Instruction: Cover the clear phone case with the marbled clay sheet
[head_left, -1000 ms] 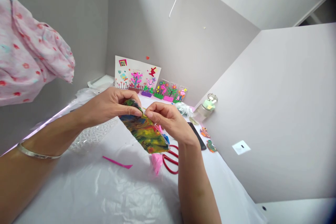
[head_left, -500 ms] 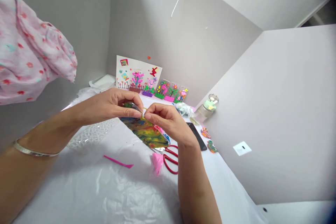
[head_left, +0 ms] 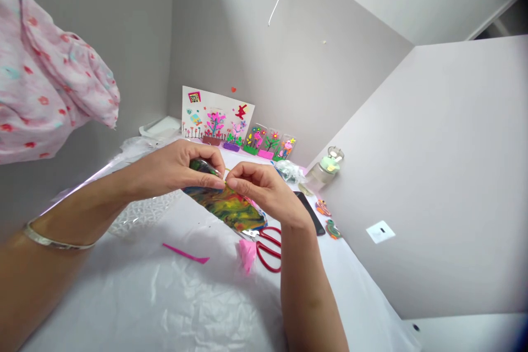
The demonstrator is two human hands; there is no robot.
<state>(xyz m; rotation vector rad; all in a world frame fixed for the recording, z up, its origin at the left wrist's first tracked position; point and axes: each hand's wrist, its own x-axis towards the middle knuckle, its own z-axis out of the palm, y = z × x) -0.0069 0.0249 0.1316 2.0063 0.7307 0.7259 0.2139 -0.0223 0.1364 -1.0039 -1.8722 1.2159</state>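
My left hand (head_left: 177,168) is closed in a pinch, and its fingertips nearly meet those of my right hand (head_left: 266,192), also pinched. A tiny yellowish bit shows between the fingertips; its kind cannot be made out. A dark, shiny rounded piece (head_left: 202,165) peeks out beneath the left fingers, mostly covered. Below both hands lies a swirled multicoloured sheet (head_left: 229,208) in yellow, green, red and blue. Red-handled scissors (head_left: 268,250) lie by my right wrist, partly hidden by it. Near them are a pink lump in clear wrap (head_left: 248,256) and a thin magenta strip (head_left: 185,253).
Decorated flower panels (head_left: 270,144) and a white picture board (head_left: 190,115) stand against the wall. At right are a dark flat phone-like object (head_left: 311,214), a jar with a green top (head_left: 324,171) and small clay figures (head_left: 332,229). Textured clear plastic (head_left: 144,212) lies left.
The fingertips stay together, with only slight finger shifts. The multicoloured sheet appears tilted or shifted slightly to the left. Other things look unchanged.
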